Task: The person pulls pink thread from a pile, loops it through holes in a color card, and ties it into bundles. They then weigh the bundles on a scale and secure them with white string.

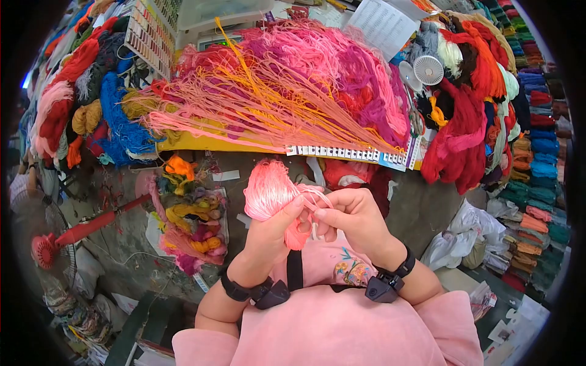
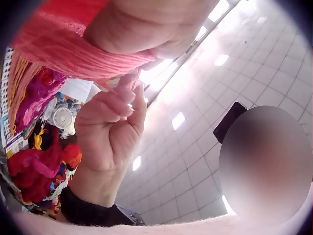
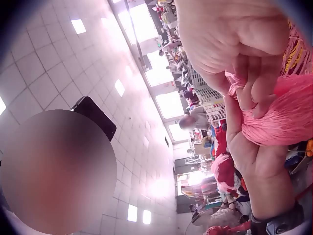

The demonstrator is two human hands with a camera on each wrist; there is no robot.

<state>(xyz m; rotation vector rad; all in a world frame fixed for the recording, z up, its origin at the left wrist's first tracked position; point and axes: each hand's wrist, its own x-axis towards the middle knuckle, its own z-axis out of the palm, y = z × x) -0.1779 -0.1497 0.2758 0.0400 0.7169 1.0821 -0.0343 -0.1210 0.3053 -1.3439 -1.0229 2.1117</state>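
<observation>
1. Pink thread bundle (image 1: 271, 194) is held in front of the chest, above the lap, below the worktop (image 1: 201, 144) edge.
2. Left hand (image 1: 274, 229) is curled round the lower part of the bundle; the fluffy top sticks out above the fingers.
3. Right hand (image 1: 351, 216) is closed in a pinch on strands pulled from the bundle, fingertips just beside the left hand.
4. In the left wrist view, the right hand (image 2: 110, 129) is seen pinching thin pink strands between thumb and forefinger, the bundle (image 2: 63, 49) directly above it.
5. In the right wrist view, the left hand (image 3: 249, 147) is seen from below, with the bundle (image 3: 288, 117) lying across its palm.
6. Large heap of pink, magenta and orange thread (image 1: 293, 85) is spread on the worktop, long loose strands fanned toward the front edge.
7. Colour card strip (image 1: 332, 152) lies along that front edge.
8. Small white fan (image 1: 429, 69) sits at the right among red and dark skeins.
9. Mixed yellow and pink skeins (image 1: 189, 229) lie on the floor at the left, near a red fan (image 1: 46, 250).
</observation>
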